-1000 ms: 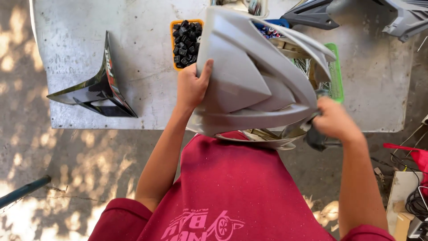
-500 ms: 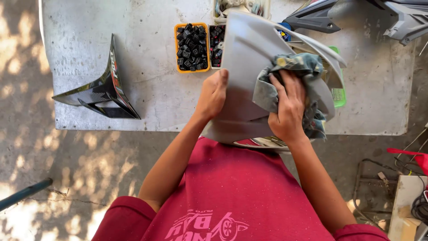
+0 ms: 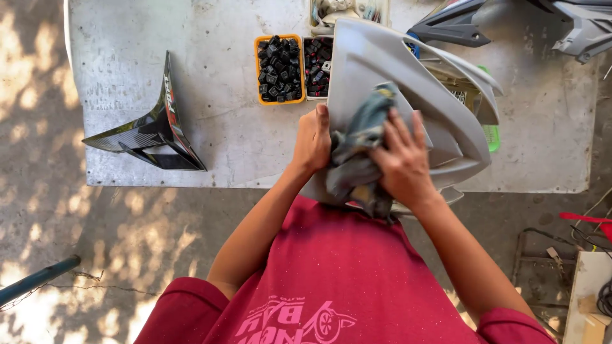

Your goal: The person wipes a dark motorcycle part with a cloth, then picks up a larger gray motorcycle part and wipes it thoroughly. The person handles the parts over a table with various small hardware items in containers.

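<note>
Two hands at work on one grey fairing panel, propped on the near edge of the counter against the red shirt. Right hand pressing a grey-blue rag flat against the panel, grip closed on the cloth. Left hand clamped on the panel's left edge. Farther back, an orange tray of black clips; off left, a black trim piece.

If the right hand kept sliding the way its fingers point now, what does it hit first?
The right hand presses a grey rag on the grey fairing panel, fingers pointing up-left. Going on, it would likely meet the left hand gripping the panel's edge first, though depth is unclear.
</note>
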